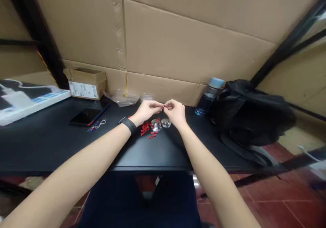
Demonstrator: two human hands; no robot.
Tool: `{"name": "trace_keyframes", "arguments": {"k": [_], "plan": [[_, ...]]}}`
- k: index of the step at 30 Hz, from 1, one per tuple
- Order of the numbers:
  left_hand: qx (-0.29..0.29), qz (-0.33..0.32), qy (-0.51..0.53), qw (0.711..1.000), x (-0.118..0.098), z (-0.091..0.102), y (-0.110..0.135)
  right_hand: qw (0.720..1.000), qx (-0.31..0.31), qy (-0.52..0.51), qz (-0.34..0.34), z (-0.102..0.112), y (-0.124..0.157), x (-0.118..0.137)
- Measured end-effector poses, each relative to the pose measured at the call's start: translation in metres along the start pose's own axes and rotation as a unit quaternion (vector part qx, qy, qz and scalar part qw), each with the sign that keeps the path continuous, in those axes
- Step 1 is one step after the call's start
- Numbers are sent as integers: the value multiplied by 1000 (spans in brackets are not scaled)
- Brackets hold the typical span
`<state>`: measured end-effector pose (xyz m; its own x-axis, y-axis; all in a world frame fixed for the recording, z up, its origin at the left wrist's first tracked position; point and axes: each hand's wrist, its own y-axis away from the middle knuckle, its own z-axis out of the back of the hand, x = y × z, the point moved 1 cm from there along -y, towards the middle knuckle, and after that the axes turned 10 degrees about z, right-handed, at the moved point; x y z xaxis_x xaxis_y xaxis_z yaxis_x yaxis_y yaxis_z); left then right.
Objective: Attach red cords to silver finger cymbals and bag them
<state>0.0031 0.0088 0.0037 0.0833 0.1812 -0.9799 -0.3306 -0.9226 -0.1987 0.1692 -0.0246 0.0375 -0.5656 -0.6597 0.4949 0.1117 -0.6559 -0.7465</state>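
My left hand [147, 110] and my right hand [175, 112] meet above the black table [51, 143], fingertips pinched together on a tiny metallic piece [163, 107] too small to name. A black watch is on my left wrist. Just below the hands lie a small heap of red cords [146, 129] and two clear round pieces [160, 124].
A dark phone [83, 116], a red and blue pen [98, 114] and a key ring lie at left. A small cardboard box [85, 82] and clear plastic bags [123, 98] stand by the cardboard wall. A water bottle [210, 96] and black bag [249, 112] sit at right.
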Motion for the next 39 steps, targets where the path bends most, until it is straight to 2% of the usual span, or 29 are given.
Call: {"name": "trace_keyframes", "arguments": {"k": [11,18,28,39], "plan": [[-19,9,3,1000,-2,4,2,999,23,-40,0,-1,2,-2],[-11,-2,-25,1000,2,6,-1,997,49,-51,6,-1,3,-9],[2,-24,-39,999,0,1,0,997,55,-42,24,3,1,-1],[22,-56,-74,995,-1,-1,2,996,62,-56,40,3,1,-4]]}}
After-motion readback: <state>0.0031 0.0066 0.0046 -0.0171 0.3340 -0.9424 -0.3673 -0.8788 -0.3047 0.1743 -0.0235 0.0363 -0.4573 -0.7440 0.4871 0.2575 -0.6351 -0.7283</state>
